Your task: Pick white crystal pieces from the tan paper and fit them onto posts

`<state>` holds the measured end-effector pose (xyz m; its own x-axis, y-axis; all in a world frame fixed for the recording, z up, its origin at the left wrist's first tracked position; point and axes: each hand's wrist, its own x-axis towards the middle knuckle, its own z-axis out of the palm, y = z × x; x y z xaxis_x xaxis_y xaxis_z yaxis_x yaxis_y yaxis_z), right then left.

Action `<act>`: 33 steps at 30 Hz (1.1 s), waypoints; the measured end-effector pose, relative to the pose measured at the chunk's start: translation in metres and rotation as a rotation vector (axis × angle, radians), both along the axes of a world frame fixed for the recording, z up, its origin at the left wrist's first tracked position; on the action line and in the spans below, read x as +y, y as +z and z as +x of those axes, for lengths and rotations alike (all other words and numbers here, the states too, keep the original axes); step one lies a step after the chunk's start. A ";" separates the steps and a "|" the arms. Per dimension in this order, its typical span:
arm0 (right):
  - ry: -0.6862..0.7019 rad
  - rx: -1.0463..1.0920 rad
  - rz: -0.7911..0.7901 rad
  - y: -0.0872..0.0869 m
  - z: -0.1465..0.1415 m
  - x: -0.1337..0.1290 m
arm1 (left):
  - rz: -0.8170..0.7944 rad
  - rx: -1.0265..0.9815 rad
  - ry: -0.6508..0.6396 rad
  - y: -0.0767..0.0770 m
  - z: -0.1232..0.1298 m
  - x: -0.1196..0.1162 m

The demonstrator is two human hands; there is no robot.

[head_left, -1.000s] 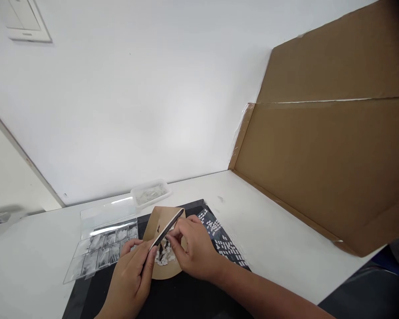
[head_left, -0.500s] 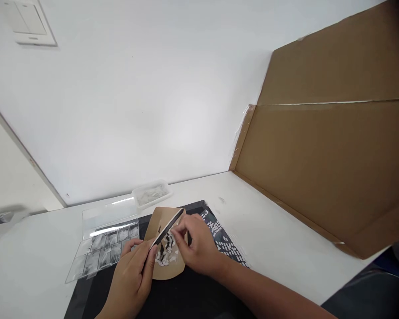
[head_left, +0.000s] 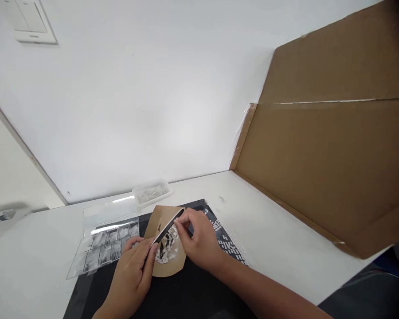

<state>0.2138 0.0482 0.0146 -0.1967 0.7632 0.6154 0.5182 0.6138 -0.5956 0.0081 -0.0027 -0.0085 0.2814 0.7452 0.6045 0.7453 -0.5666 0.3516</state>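
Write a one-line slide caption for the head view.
Left hand grips a slim, flat black-and-white stick, right hand close to its far end, above small white flakes on a tan, round-edged sheet.

The surface (head_left: 272, 235) is white, with a grey smudge (head_left: 221, 199) towards the rear. A black mat (head_left: 193, 294) lies flat on it. A clear compartment box (head_left: 115, 229), lid open, sits at left, partly over the mat. A shallow translucent tray (head_left: 155, 200) rests behind; a cardboard panel (head_left: 319, 168) stands at right.
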 end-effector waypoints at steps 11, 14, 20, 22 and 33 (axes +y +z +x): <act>0.098 -0.048 0.041 -0.001 0.000 0.002 | -0.005 -0.007 -0.009 0.002 -0.001 -0.001; -0.037 0.023 0.026 0.001 0.007 0.010 | -0.013 0.008 -0.002 0.003 0.000 -0.001; 0.130 -0.065 0.031 -0.003 -0.001 0.001 | -0.029 0.013 0.003 0.004 0.001 -0.001; 0.160 -0.095 0.052 -0.002 -0.005 -0.004 | -0.016 0.013 0.008 0.005 0.000 0.000; 0.101 -0.036 0.016 0.001 0.000 0.002 | -0.026 0.006 -0.005 0.004 0.000 -0.002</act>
<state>0.2141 0.0502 0.0151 -0.2946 0.7285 0.6185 0.4741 0.6733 -0.5673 0.0084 -0.0049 -0.0048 0.2887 0.7594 0.5831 0.7447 -0.5609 0.3617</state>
